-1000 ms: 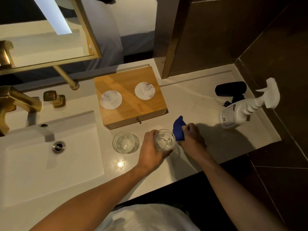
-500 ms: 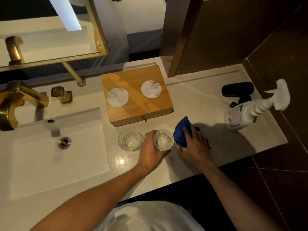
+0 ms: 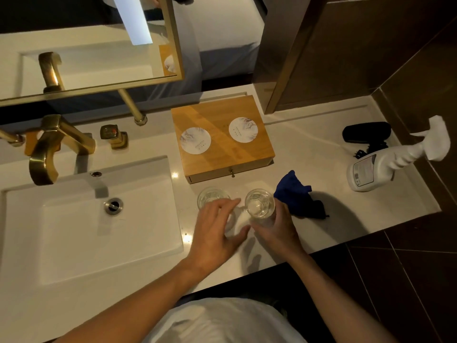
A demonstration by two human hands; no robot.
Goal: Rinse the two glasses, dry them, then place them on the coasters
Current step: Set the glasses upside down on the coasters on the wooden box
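R hand (image 3: pixel 277 229) has fingers curled round one glass (image 3: pixel 260 203), prob. ready to lift it to a coaster. L hand (image 3: pixel 215 229) hovers, fingers spread and loose, by the other glass (image 3: pixel 210 196) at its 12. Both coasters (image 3: pixel 195 140) bare on the wooden box (image 3: pixel 222 154), 12 o'clock of the glasses. Blue cloth (image 3: pixel 294 194) lies at 3, spray bottle (image 3: pixel 376 169) beyond; way looks open.

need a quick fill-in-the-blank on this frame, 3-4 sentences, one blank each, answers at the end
1. The right hand grips one glass; the left hand, open, hovers by the ____ glass.
2. Both coasters lie on the ____ box.
3. The ____ cloth lies on the counter, in neither hand.
4. The spray bottle lies on its ____.

Answers: other; wooden; blue; side
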